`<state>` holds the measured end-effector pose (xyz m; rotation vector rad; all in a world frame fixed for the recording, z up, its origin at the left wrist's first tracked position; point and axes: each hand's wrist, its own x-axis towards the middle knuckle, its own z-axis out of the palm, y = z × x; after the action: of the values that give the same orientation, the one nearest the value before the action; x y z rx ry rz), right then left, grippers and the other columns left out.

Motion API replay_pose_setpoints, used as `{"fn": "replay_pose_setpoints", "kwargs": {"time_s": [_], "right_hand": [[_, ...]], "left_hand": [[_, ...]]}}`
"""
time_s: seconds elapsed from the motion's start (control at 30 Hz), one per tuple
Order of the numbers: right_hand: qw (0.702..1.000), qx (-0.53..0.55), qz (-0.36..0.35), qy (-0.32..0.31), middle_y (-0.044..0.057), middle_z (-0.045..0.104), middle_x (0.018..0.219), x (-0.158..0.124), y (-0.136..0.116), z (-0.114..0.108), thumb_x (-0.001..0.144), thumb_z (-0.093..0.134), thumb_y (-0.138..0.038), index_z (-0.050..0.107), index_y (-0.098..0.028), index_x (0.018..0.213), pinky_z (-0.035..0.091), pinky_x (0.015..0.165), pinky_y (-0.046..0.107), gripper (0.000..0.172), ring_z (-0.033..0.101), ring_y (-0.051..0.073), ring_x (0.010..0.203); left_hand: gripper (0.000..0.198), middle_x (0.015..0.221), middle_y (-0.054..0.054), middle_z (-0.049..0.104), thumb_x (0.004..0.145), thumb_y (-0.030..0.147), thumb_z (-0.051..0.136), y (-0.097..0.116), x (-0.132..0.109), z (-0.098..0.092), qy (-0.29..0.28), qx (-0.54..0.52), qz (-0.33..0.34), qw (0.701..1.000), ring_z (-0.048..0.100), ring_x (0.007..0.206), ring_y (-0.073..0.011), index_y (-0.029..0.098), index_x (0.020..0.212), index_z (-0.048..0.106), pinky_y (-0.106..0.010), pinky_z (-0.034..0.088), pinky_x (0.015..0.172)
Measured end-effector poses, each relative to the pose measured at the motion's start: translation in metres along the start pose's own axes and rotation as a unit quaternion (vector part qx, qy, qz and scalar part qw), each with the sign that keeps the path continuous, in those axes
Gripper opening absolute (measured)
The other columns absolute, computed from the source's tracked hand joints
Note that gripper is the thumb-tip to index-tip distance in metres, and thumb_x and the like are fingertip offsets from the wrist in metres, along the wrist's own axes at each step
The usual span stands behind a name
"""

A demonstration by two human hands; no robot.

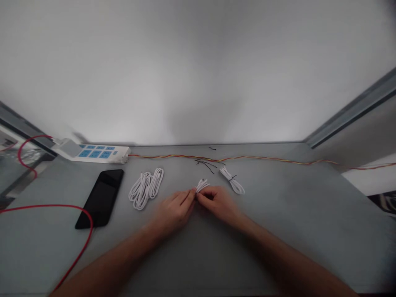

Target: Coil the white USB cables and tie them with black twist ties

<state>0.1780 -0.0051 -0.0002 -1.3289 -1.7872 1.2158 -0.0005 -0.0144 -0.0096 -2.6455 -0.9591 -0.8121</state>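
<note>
L hand (175,210), R hand (218,203): both grips pinching small white cable bundle (202,185) between fingertips. Tied white cable coil (232,180) just ahead-R; loose white cable coils (145,189) L; black phone (100,199) farther L; twisted red-yellow wire (247,158) ahead; power strip (99,153) far L.

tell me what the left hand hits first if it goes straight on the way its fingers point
The left hand would meet the small white cable bundle first, seemingly touching it already, though depth is unclear.

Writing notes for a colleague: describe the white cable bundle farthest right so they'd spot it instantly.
Find the twisted orange wire along the table's back edge. Below it, beyond the right hand, lies a white bundle, the only one cinched with a black tie.
</note>
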Motion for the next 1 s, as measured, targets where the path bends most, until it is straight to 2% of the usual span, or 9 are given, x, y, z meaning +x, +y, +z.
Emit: {"fn": "replay_pose_setpoints", "kwargs": {"time_s": [0.13, 0.27, 0.4, 0.47, 0.57, 0.67, 0.83, 1.0], "right_hand": [[1.000, -0.017, -0.015, -0.014, -0.002, 0.055, 0.053, -0.0007, 0.0007, 0.0010, 0.084, 0.047, -0.020, 0.053, -0.017, 0.054, 0.033, 0.052, 0.023, 0.030, 0.047, 0.010, 0.052], [0.999, 0.007, -0.011, -0.039, -0.001, 0.058, 0.056, -0.0011, 0.0037, 0.0035, 0.086, 0.048, -0.024, 0.054, -0.017, 0.056, 0.037, 0.054, 0.023, 0.031, 0.052, 0.010, 0.054], [0.987, 0.133, 0.033, -0.083, 0.001, 0.062, 0.062, 0.0002, 0.0074, 0.0065, 0.090, 0.046, -0.046, 0.059, -0.016, 0.067, 0.047, 0.057, 0.024, 0.040, 0.059, 0.012, 0.058], [0.980, 0.173, 0.055, -0.085, 0.001, 0.061, 0.062, 0.0013, 0.0084, 0.0078, 0.087, 0.047, -0.057, 0.060, -0.015, 0.070, 0.048, 0.055, 0.024, 0.047, 0.059, 0.012, 0.056], [0.975, 0.196, 0.072, -0.080, 0.001, 0.061, 0.062, 0.0027, 0.0086, 0.0084, 0.079, 0.054, -0.064, 0.061, -0.015, 0.070, 0.049, 0.055, 0.024, 0.050, 0.059, 0.011, 0.055], [0.969, 0.215, 0.079, -0.090, 0.001, 0.063, 0.064, 0.0035, 0.0083, 0.0072, 0.074, 0.057, -0.067, 0.062, -0.016, 0.071, 0.051, 0.057, 0.025, 0.051, 0.061, 0.011, 0.057], [0.961, 0.242, 0.091, -0.102, 0.001, 0.064, 0.065, 0.0032, 0.0065, 0.0030, 0.071, 0.062, -0.065, 0.064, -0.015, 0.071, 0.051, 0.059, 0.025, 0.050, 0.061, 0.011, 0.058], [0.950, 0.269, 0.112, -0.111, 0.001, 0.064, 0.065, 0.0028, 0.0048, 0.0014, 0.070, 0.063, -0.065, 0.064, -0.015, 0.072, 0.051, 0.059, 0.025, 0.050, 0.061, 0.011, 0.058]], "left_hand": [[0.030, 0.097, -0.013, 0.072, 0.091, 0.010, 0.040, -0.0005, -0.0042, 0.0024, -0.038, 0.032, 0.006, 0.999, 0.070, 0.079, -0.0210, 0.006, 0.115, 0.058, -0.031, 0.059, 0.066], [0.028, 0.090, -0.013, 0.072, 0.091, 0.012, 0.041, -0.0031, -0.0083, 0.0062, -0.032, 0.034, 0.015, 0.999, 0.070, 0.073, -0.0205, 0.005, 0.113, 0.057, -0.030, 0.058, 0.062], [0.027, 0.088, -0.012, 0.071, 0.093, 0.013, 0.038, -0.0046, -0.0099, 0.0077, -0.042, 0.038, 0.020, 0.998, 0.069, 0.073, -0.0193, 0.008, 0.111, 0.058, -0.030, 0.058, 0.065], [0.026, 0.087, -0.011, 0.071, 0.093, 0.014, 0.039, -0.0042, -0.0096, 0.0079, -0.043, 0.042, 0.018, 0.998, 0.069, 0.075, -0.0191, 0.009, 0.108, 0.059, -0.030, 0.058, 0.068], [0.023, 0.087, -0.011, 0.070, 0.093, 0.017, 0.042, -0.0034, -0.0082, 0.0085, -0.018, 0.045, 0.014, 0.999, 0.069, 0.075, -0.0194, 0.009, 0.105, 0.060, -0.030, 0.058, 0.068], [0.025, 0.089, -0.012, 0.070, 0.093, 0.017, 0.041, -0.0026, -0.0062, 0.0083, 0.007, 0.044, 0.008, 0.999, 0.069, 0.077, -0.0198, 0.009, 0.107, 0.060, -0.030, 0.058, 0.068], [0.027, 0.091, -0.013, 0.070, 0.092, 0.016, 0.043, -0.0010, -0.0039, 0.0051, 0.015, 0.035, 0.000, 0.999, 0.068, 0.080, -0.0209, 0.008, 0.114, 0.058, -0.032, 0.059, 0.071], [0.025, 0.093, -0.013, 0.070, 0.090, 0.013, 0.046, 0.0016, -0.0035, 0.0033, 0.020, 0.040, -0.003, 0.999, 0.067, 0.081, -0.0206, 0.008, 0.110, 0.060, -0.032, 0.058, 0.075]]}}
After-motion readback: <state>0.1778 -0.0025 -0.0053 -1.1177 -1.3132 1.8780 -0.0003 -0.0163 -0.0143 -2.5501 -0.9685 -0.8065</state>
